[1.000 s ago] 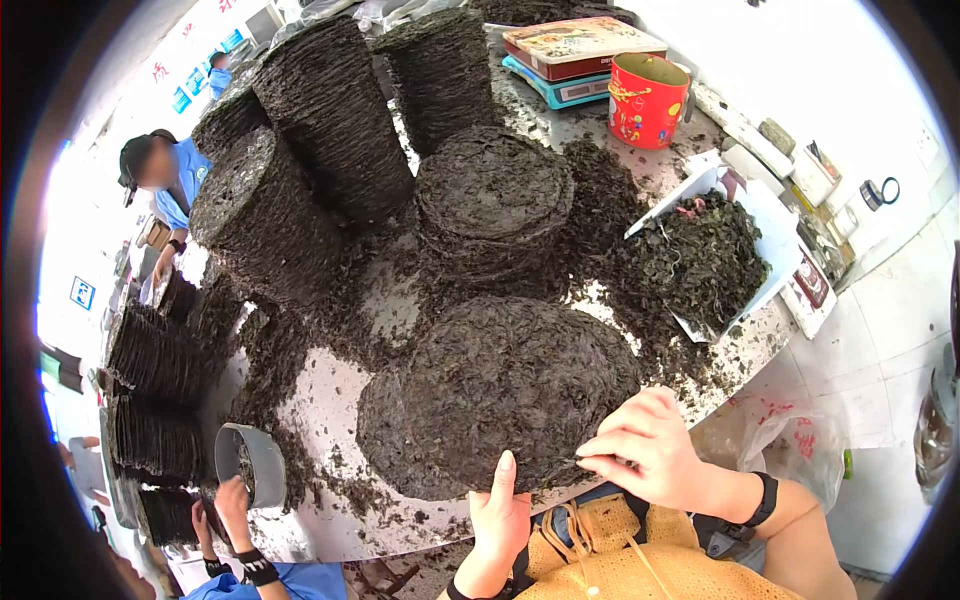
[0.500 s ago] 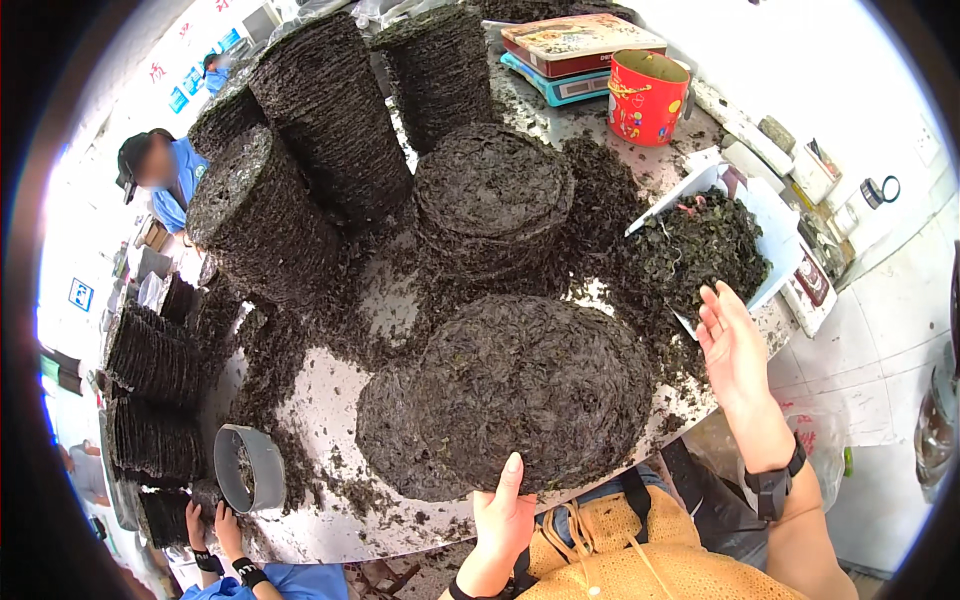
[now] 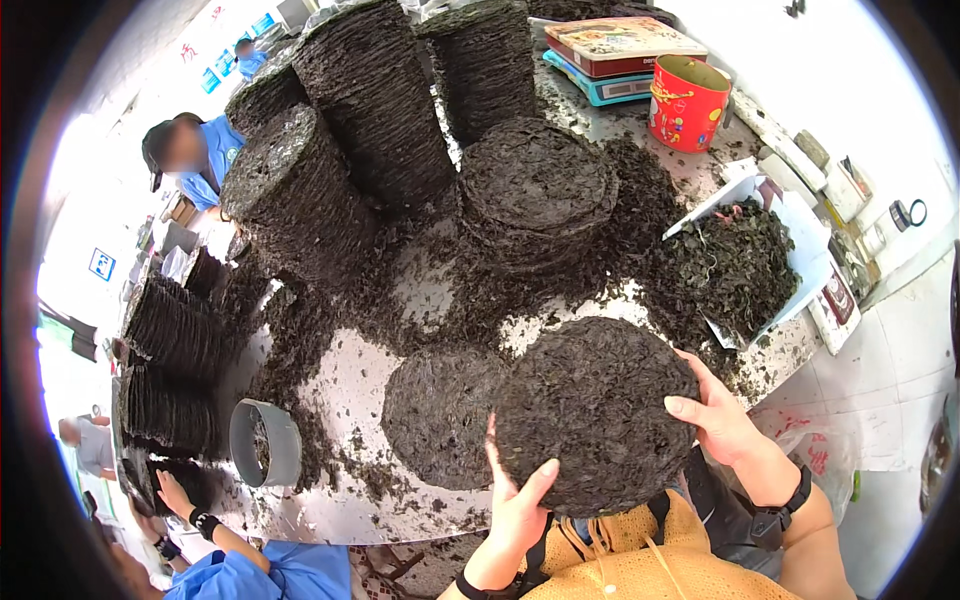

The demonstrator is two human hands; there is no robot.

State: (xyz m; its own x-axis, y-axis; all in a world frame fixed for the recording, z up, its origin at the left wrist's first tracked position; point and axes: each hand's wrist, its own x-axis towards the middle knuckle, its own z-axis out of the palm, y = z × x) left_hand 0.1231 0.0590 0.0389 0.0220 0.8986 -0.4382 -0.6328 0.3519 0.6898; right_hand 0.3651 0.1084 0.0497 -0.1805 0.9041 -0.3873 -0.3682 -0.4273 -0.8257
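Between my two hands is a round, dark dried seaweed cake (image 3: 600,415), tipped toward me over the table's near edge. My left hand (image 3: 517,505) grips its lower left rim, thumb on the upper face. On the opposite side my right hand (image 3: 718,418) closes on the right rim, thumb on top and fingers behind. Another thin round seaweed sheet (image 3: 440,420) lies flat on the table, just left of the held cake. Beyond them stands a low stack of round seaweed cakes (image 3: 540,185).
Tall seaweed stacks (image 3: 375,105) rise behind. A white bin (image 3: 815,250) of loose seaweed scraps (image 3: 730,265) sits at right, below a red bucket (image 3: 690,105) and scale (image 3: 610,88). A grey ring (image 3: 268,445) stands near a co-worker's hand (image 3: 175,495). Scraps litter the tabletop (image 3: 345,385).
The seaweed cake has come off the flat sheet, toward me and right. My right hand moved down from beside the bin onto its rim. A co-worker's hands at lower left shifted.
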